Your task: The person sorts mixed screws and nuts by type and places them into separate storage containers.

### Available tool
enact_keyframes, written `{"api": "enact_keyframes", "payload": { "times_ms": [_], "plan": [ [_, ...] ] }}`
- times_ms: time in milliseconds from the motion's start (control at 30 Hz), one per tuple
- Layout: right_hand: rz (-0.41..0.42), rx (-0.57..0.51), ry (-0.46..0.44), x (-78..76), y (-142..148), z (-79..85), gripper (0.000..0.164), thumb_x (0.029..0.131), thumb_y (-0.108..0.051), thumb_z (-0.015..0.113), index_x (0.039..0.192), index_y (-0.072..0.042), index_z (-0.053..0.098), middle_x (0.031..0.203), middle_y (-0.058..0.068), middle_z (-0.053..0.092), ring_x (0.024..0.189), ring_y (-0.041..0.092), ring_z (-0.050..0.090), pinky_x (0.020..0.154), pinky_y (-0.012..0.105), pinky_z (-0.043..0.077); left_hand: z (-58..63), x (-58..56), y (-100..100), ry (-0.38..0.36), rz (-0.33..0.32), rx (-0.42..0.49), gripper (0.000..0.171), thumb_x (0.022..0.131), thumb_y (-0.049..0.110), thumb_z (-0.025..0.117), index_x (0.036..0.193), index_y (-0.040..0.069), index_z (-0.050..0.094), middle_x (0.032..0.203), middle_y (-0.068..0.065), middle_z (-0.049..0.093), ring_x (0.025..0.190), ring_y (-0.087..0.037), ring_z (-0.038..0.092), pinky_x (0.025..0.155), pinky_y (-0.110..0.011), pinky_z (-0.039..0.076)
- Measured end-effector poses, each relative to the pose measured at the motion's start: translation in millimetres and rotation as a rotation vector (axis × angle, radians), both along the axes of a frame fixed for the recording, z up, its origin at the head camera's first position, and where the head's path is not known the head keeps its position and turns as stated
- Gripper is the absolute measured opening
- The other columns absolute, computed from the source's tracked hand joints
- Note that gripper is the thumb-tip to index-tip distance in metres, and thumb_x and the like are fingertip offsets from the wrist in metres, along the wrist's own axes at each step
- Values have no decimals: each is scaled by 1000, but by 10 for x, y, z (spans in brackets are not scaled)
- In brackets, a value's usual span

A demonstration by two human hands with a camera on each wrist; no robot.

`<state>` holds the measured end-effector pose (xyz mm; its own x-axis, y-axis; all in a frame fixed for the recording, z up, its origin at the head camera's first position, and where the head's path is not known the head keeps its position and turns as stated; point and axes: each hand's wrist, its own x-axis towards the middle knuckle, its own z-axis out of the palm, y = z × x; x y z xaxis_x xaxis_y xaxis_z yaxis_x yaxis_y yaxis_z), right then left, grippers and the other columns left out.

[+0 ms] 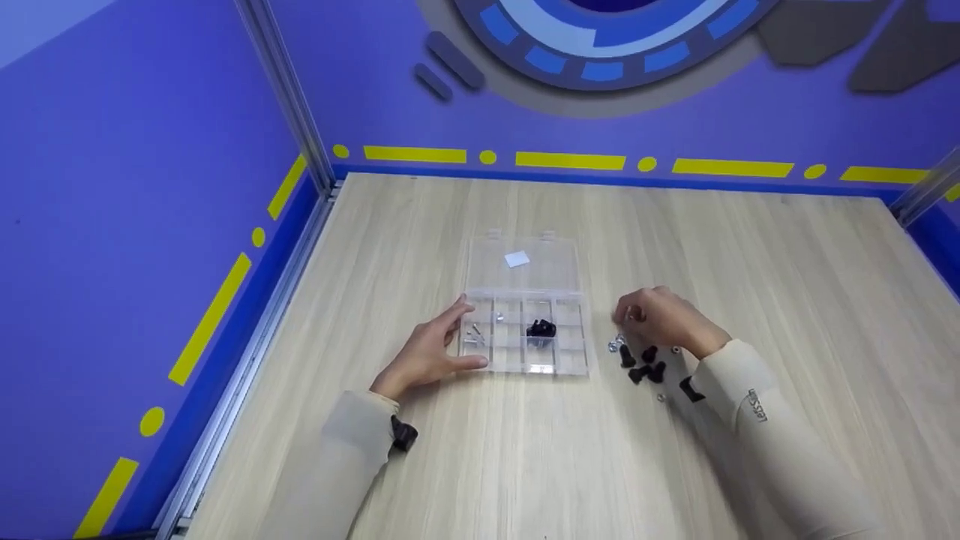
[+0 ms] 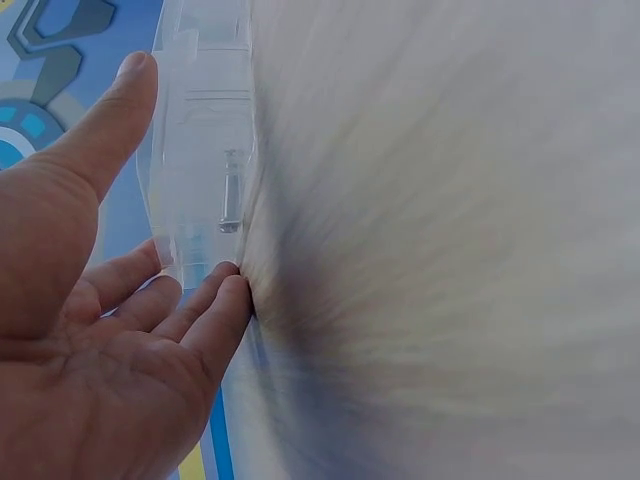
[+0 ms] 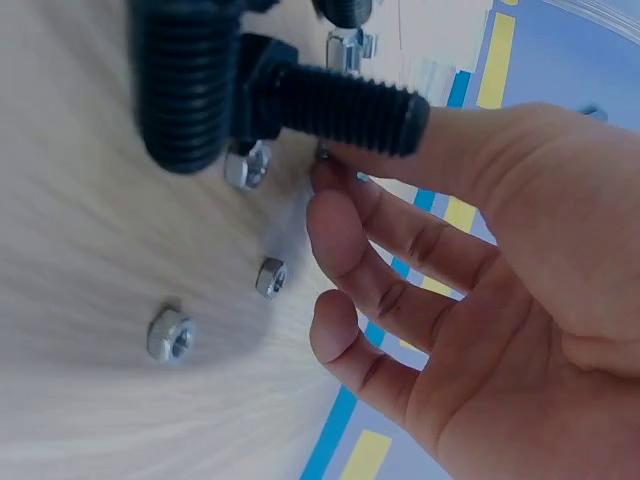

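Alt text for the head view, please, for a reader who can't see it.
A person's left hand touches the left side of an open, clear compartment box on a wood-grain table, while the right hand reaches down by loose black bolts and metal nuts to the box's right. Inside the box lie black pieces and small metal parts.

Long beige fabric sleeves (image 1: pixel 334 454), the right one printed with dark lettering (image 1: pixel 757 406); small black devices (image 1: pixel 404 434) at both cuffs (image 1: pixel 731 360).

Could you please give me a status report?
Left hand against clear box, lid open. Right hand by loose nuts, black bolts. No obstruction visible.
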<state>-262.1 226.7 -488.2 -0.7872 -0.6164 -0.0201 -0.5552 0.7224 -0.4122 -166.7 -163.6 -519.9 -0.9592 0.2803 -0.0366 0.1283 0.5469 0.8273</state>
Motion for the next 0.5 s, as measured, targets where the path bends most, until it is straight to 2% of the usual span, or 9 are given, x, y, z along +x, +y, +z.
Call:
{"api": "enact_keyframes", "payload": {
  "times_ms": [167, 300, 500],
  "plan": [
    [20, -6, 17, -17, -38, 51, 16, 87, 7, 72, 91, -7, 79, 91, 8, 77, 78, 20, 69, 73, 43, 60, -8, 1, -8, -12, 14, -5, 92, 80, 27, 91, 156, 8, 42, 170, -6, 18, 147, -29, 39, 119, -33, 35],
    [25, -4, 7, -30, -61, 105, 11, 86, 5, 75, 89, -6, 77, 86, 7, 75, 73, 17, 65, 69, 40, 58, 4, -5, -2, -1, 7, -1, 90, 81, 26, 90, 155, 7, 42, 169, -9, 19, 147, -31, 38, 120, -35, 35],
    [90, -28, 33, -36, -123, 180, 14, 82, 9, 78, 85, -4, 73, 79, 6, 72, 72, 17, 64, 65, 38, 55, 0, -1, 10, 5, 3, -13, 90, 81, 25, 91, 154, 6, 43, 169, -11, 20, 147, -29, 39, 120, -36, 34]
  ]
}}
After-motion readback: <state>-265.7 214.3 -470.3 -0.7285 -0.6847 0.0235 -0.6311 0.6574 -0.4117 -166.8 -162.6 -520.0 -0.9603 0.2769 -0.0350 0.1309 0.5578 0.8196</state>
